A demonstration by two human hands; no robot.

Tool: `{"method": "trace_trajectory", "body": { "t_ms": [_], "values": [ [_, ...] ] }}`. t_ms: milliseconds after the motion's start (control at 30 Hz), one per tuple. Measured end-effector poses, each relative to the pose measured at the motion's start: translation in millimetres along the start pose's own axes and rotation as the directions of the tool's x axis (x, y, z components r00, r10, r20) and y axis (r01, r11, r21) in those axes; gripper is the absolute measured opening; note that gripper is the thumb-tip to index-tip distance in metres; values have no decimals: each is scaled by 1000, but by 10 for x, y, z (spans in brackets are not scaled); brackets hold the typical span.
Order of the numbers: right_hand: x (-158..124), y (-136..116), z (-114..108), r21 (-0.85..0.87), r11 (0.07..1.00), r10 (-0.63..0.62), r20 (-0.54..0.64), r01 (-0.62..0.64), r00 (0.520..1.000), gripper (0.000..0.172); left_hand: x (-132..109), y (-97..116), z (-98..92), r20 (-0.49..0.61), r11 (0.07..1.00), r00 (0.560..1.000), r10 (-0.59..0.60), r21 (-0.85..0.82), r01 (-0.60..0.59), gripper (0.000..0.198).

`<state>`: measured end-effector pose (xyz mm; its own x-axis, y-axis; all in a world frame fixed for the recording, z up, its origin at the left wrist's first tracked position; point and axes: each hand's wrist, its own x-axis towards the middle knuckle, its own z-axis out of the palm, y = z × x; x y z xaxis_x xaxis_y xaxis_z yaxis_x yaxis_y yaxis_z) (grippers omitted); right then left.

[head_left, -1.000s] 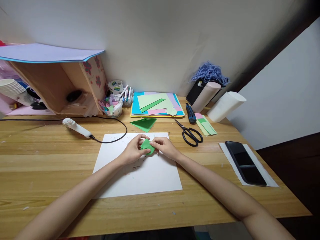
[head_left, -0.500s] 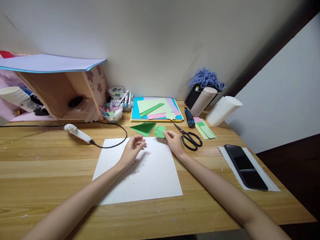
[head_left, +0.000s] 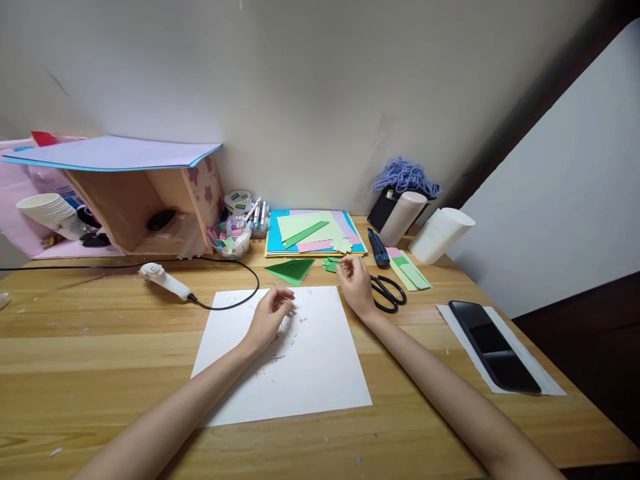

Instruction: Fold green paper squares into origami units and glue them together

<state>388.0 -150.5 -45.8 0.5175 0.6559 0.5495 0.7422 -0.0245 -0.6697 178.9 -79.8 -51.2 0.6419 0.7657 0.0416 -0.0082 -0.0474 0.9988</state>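
My left hand [head_left: 270, 319] hovers over the upper part of a white sheet of paper [head_left: 320, 370] marked with small coloured specks. Its fingers are loosely curved, the thumb apart from them, with nothing between. My right hand [head_left: 357, 287] is just past the sheet's upper right corner, fingers bent and apart, holding nothing I can see. Beside its fingertips lies a small green paper cutout [head_left: 331, 265], partly covered by the hand. Left of that rests a folded dark green paper triangle [head_left: 293, 272]. Black-handled scissors [head_left: 390, 293] lie right of my right hand, their blades hidden behind it.
Behind are stacked coloured papers [head_left: 280, 233], a tub of paper scraps [head_left: 234, 245], a utility knife [head_left: 379, 249] and paper strips [head_left: 410, 270]. A corded white tool [head_left: 165, 281] and a cardboard box [head_left: 203, 200] stand left; a phone [head_left: 495, 347] and white roll [head_left: 440, 237] right.
My right hand has let go of the small green cutout, now lying on the table, and has drawn slightly right, covering the scissor blades. My left hand stays over the sheet. The view has tilted up slightly.
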Motion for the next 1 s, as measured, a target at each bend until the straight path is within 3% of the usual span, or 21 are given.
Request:
{"method": "trace_trajectory", "body": {
  "t_ms": [67,200,300,500,800,900,1000],
  "values": [
    [91,-111,43,10,989,-147,123,146,982,9,2,-1,-1,3,1000,1000,1,1,-1,16],
    [323,-290,252,-14,926,-360,269,378,893,13,-4,14,3,26,1000,1000,7,21,-7,16],
    [466,-336,432,-99,879,-407,358,467,841,2,-11,18,6,27,1000,1000,-5,15,5,16],
    [608,-342,561,-171,836,-429,387,521,816,13,-18,17,3,16,999,1000,15,29,-16,14],
    [644,-505,276,-85,873,-421,366,480,830,23,-22,38,-2,15,1000,1000,3,-12,-3,18],
    [516,-606,72,11,889,-439,297,457,848,24,-10,27,-7,-19,992,1000,14,-125,-17,35],
    [294,-705,-115,69,883,-459,329,463,825,22,-6,35,-2,20,945,999,31,-327,-23,44]
  ]
}}
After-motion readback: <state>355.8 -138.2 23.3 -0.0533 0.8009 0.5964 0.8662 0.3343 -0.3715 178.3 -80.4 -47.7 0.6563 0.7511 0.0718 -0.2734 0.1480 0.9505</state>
